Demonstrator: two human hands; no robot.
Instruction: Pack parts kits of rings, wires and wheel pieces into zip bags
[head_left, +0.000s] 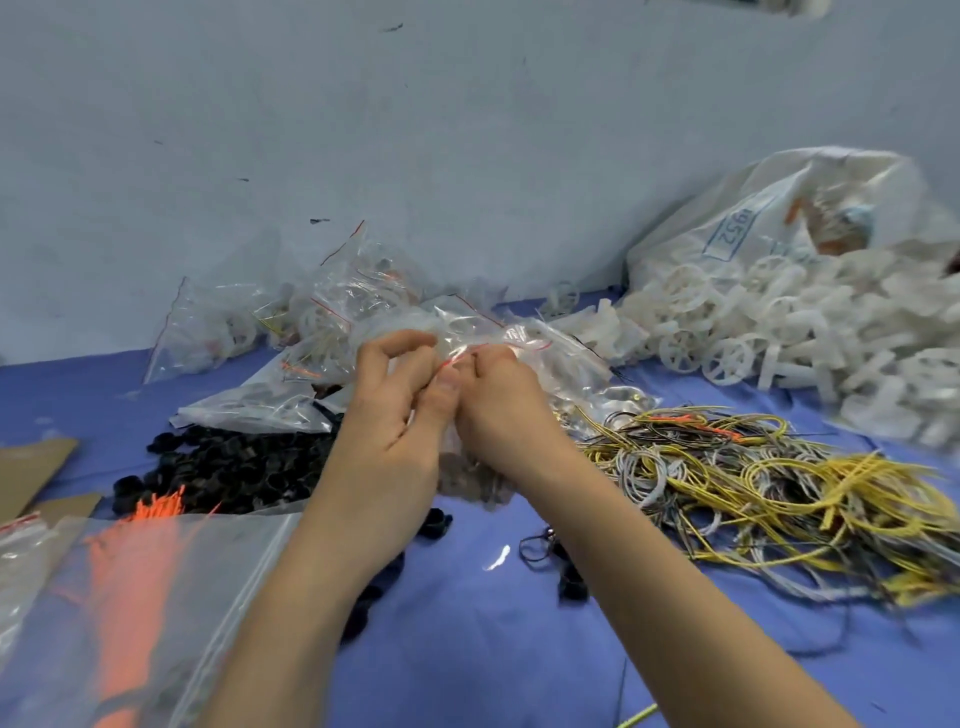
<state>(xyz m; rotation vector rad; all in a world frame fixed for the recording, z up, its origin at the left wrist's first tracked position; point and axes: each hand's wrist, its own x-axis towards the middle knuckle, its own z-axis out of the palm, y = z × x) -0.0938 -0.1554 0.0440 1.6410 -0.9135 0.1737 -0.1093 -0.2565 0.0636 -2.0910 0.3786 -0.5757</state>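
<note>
Over the blue-covered table (467, 649), my left hand (395, 410) and right hand (501, 402) meet at centre. Both sets of fingers (441, 387) pinch the mouth of a small clear zip bag with a red seal strip (514, 335), held off the table. The strip's long axis runs left to right from the pinch, and the right hand is nearer its free end. Probably sealing. Behind lies a heap of filled clear bags (332, 312).

Blurry wheel pieces (893, 405), far right

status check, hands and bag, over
Left hand, right hand both pinch red-lined mouth of small clear plastic zip bag. Contents blurred. Nothing blocking; black plastic rings left, yellow-grey wires right.
</note>
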